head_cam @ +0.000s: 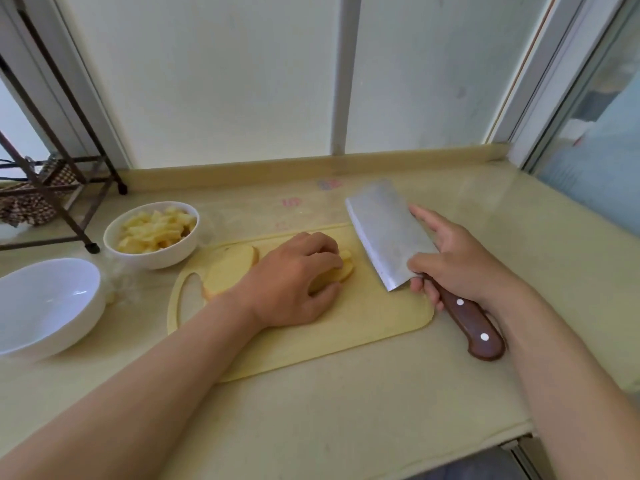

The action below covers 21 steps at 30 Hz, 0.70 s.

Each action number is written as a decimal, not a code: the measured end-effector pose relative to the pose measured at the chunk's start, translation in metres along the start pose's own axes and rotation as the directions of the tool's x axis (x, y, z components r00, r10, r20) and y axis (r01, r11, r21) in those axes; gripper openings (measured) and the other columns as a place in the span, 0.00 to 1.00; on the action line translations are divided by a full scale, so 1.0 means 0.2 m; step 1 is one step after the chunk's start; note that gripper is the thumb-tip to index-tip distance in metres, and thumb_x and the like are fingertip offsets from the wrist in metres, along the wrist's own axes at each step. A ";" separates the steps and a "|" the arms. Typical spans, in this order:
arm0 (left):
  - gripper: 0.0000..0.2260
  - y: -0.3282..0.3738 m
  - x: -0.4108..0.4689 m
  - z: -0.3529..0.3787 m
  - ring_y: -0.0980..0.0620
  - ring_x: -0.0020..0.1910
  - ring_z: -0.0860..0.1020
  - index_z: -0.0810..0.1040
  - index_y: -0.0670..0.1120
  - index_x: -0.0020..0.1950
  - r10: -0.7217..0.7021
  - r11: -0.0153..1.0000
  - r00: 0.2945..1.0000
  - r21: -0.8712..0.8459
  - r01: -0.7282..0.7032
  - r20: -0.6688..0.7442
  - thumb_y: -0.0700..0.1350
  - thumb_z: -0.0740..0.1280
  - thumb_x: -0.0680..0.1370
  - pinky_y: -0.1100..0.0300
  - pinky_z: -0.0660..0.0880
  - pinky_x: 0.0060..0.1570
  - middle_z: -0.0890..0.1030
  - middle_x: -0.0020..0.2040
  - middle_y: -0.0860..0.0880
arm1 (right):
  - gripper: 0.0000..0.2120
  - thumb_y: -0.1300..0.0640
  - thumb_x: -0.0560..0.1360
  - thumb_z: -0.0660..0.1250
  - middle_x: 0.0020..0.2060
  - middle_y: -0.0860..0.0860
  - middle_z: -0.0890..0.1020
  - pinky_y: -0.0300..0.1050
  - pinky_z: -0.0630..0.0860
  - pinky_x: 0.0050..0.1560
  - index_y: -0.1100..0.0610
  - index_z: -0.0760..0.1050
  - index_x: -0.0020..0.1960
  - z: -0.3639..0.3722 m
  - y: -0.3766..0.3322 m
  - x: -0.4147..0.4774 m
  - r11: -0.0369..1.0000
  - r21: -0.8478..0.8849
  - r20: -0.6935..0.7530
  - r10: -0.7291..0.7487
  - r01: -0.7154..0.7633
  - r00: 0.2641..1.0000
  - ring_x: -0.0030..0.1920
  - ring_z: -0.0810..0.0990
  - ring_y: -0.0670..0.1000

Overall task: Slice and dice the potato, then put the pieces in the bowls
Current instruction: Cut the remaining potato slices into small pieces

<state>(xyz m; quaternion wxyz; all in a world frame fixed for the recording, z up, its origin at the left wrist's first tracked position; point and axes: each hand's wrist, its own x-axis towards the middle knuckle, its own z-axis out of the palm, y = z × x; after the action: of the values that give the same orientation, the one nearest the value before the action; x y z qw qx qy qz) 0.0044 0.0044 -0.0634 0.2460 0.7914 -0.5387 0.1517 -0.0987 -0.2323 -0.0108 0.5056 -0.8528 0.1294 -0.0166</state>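
1. The left hand [294, 275] is curled over a stack of potato slices [344, 268] at mid cutting board [346, 341], fingertips clamping it down.
2. The right hand [460, 261] grips the cleaver [384, 233] where handle meets blade, with the forefinger stretched along the far face. The cleaver sits at three o'clock from the stack and just beside it. Its long axis runs from five o'clock (handle) to eleven o'clock (tip).
3. An uncut potato half [228, 271] lies flat at nine o'clock from the stack.
4. The filled bowl [152, 233] stands on the desk [346, 427] at ten o'clock from the board, and the empty bowl [45, 303] at nine o'clock.
5. Hidden: most of the stack, so its slice count cannot be told. It is unclear whether the blade edge touches the board.
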 end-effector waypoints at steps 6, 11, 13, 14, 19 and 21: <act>0.09 0.00 0.01 0.00 0.44 0.45 0.77 0.82 0.43 0.52 0.041 0.999 0.999 -0.006 -0.041 -0.005 0.45 0.70 0.74 0.51 0.77 0.47 0.78 0.52 0.45 | 0.44 0.65 0.74 0.60 0.32 0.55 0.84 0.44 0.77 0.27 0.29 0.53 0.80 0.07 -0.18 -0.06 0.976 -0.215 0.018 -0.035 0.038 0.999 0.24 0.78 0.54; 0.06 0.00 0.01 0.00 0.44 0.44 0.77 0.82 0.42 0.47 0.054 0.998 0.998 -0.025 -0.054 -0.010 0.43 0.71 0.74 0.55 0.76 0.47 0.78 0.51 0.44 | 0.44 0.62 0.77 0.60 0.39 0.47 0.80 0.42 0.76 0.25 0.30 0.48 0.81 0.12 -0.30 -0.11 0.903 -0.416 0.065 -0.087 0.106 0.994 0.24 0.80 0.50; 0.05 0.00 0.01 0.00 0.44 0.44 0.77 0.82 0.42 0.46 0.063 0.998 0.998 -0.022 -0.063 -0.010 0.43 0.70 0.74 0.56 0.75 0.47 0.78 0.50 0.44 | 0.44 0.62 0.76 0.60 0.39 0.49 0.80 0.45 0.79 0.25 0.28 0.47 0.80 0.14 -0.33 -0.12 0.871 -0.477 0.075 -0.090 0.115 0.993 0.24 0.81 0.51; 0.05 0.00 0.01 -0.01 0.44 0.43 0.76 0.82 0.42 0.46 0.065 0.998 0.998 -0.021 -0.065 -0.009 0.43 0.70 0.74 0.56 0.74 0.47 0.78 0.50 0.44 | 0.44 0.63 0.76 0.60 0.40 0.50 0.80 0.45 0.80 0.26 0.28 0.47 0.80 0.14 -0.34 -0.13 0.854 -0.507 0.081 -0.092 0.121 0.992 0.25 0.81 0.52; 0.06 0.00 0.02 -0.01 0.45 0.43 0.76 0.82 0.42 0.46 0.068 0.998 0.998 -0.014 -0.068 -0.004 0.45 0.69 0.75 0.55 0.74 0.46 0.77 0.50 0.44 | 0.44 0.62 0.77 0.60 0.43 0.50 0.80 0.44 0.81 0.27 0.31 0.45 0.81 0.15 -0.36 -0.14 0.780 -0.612 0.101 -0.088 0.132 0.991 0.25 0.81 0.50; 0.06 0.00 0.02 0.00 0.45 0.43 0.76 0.82 0.43 0.46 0.066 0.998 0.998 -0.013 -0.066 -0.006 0.45 0.69 0.76 0.55 0.74 0.46 0.77 0.50 0.44 | 0.45 0.62 0.76 0.60 0.42 0.50 0.81 0.46 0.82 0.29 0.32 0.44 0.82 0.15 -0.37 -0.15 0.757 -0.639 0.113 -0.085 0.138 0.990 0.25 0.81 0.50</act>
<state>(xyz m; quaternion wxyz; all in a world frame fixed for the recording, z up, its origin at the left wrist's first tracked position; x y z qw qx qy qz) 0.0059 0.0022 -0.0615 0.2474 0.7713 -0.5646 0.1583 -0.1078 -0.1651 0.0417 0.1844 -0.9807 0.0567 0.0315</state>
